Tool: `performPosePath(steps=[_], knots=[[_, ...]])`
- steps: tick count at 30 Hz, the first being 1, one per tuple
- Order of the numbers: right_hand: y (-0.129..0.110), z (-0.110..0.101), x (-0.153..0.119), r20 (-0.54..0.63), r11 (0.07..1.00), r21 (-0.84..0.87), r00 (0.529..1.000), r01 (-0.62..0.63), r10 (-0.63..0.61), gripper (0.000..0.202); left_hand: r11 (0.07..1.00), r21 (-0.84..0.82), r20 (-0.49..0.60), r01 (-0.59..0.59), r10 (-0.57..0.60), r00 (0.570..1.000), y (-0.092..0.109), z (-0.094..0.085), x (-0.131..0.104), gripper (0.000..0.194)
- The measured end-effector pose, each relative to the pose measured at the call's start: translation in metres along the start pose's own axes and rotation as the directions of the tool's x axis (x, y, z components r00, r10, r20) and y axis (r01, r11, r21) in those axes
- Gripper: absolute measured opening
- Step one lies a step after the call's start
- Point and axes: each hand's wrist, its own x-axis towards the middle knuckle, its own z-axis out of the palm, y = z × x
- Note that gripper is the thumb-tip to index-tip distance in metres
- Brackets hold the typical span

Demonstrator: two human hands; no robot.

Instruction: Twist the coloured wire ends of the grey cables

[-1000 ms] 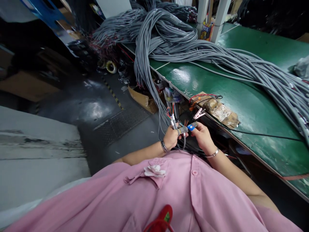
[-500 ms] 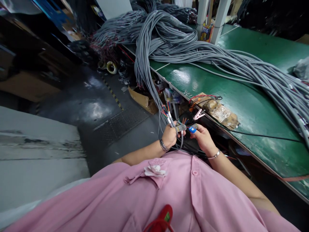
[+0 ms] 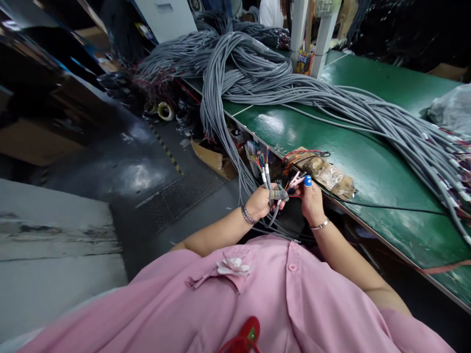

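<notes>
My left hand (image 3: pixel 260 202) is closed around several grey cables (image 3: pixel 268 177), whose stripped ends fan out into thin coloured wires (image 3: pixel 262 159). A grey cover with a yellow band sits on one of its fingers. More thin wires stick out past those fingertips, toward my right hand (image 3: pixel 312 203). That hand is closed, its thumb upright in a blue thumb cover (image 3: pixel 307 181); its other fingers are partly hidden, at the tips of the wires. What they pinch is too small to make out. A pink clip (image 3: pixel 295 180) is just beyond, by the table edge.
On the green table (image 3: pixel 386 196) lies a large bundle of grey cables (image 3: pixel 250 88), partly hanging over the edge. A taped cardboard piece (image 3: pixel 327 174) rests near the edge. An open carton (image 3: pixel 213 159) stands below. Another person (image 3: pixel 271 13) is at the far side.
My right hand has moved up and to the right, a little away from my left, and its thumb now points upward. The left hand keeps its hold on the cables. The view has shifted slightly.
</notes>
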Motion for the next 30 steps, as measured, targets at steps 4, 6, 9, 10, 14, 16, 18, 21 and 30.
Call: performPosePath(steps=[4, 6, 9, 10, 14, 16, 18, 21, 30], knots=[[0.003, 0.006, 0.004, 0.127, 0.94, 0.262, 0.973, -0.219, 0.192, 0.044, 1.0, 0.005, 0.011, 0.017, -0.017, 1.0, -0.003, -0.001, 0.004, 0.028], [0.003, 0.008, 0.007, 0.149, 0.893, 0.354, 0.959, -0.278, 0.239, 0.041, 1.0, 0.004, 0.01, 0.022, -0.022, 1.0, -0.005, -0.001, 0.006, 0.028], [0.005, 0.01, 0.009, 0.11, 0.88, 0.404, 0.969, -0.249, 0.223, 0.036, 0.999, 0.015, 0.0, 0.042, -0.042, 0.999, -0.008, 0.0, 0.007, 0.029], [0.005, 0.01, 0.01, 0.105, 0.881, 0.405, 0.97, -0.244, 0.22, 0.035, 0.999, 0.021, -0.007, 0.048, -0.048, 0.999, -0.008, 0.0, 0.008, 0.029], [0.006, 0.006, 0.006, 0.137, 0.864, 0.404, 0.953, -0.302, 0.269, 0.039, 0.999, 0.027, -0.025, 0.034, -0.034, 0.999, -0.007, 0.002, 0.005, 0.028], [0.003, 0.002, 0.003, 0.176, 0.843, 0.407, 0.936, -0.351, 0.305, 0.045, 1.0, 0.028, -0.024, 0.005, -0.005, 1.0, -0.006, 0.004, 0.0, 0.027], [0.0, -0.001, 0.001, 0.22, 0.826, 0.399, 0.916, -0.398, 0.335, 0.05, 0.999, 0.041, -0.033, -0.019, 0.02, 0.999, -0.005, 0.005, -0.006, 0.026], [-0.006, -0.003, -0.002, 0.261, 0.805, 0.394, 0.894, -0.443, 0.364, 0.049, 0.997, 0.074, -0.073, -0.032, 0.038, 0.997, -0.006, 0.008, -0.014, 0.028], [-0.011, 0.003, -0.004, 0.135, 0.886, 0.334, 0.947, -0.321, 0.292, 0.031, 0.993, 0.073, -0.153, -0.088, 0.098, 0.983, -0.007, 0.013, -0.015, 0.027]])
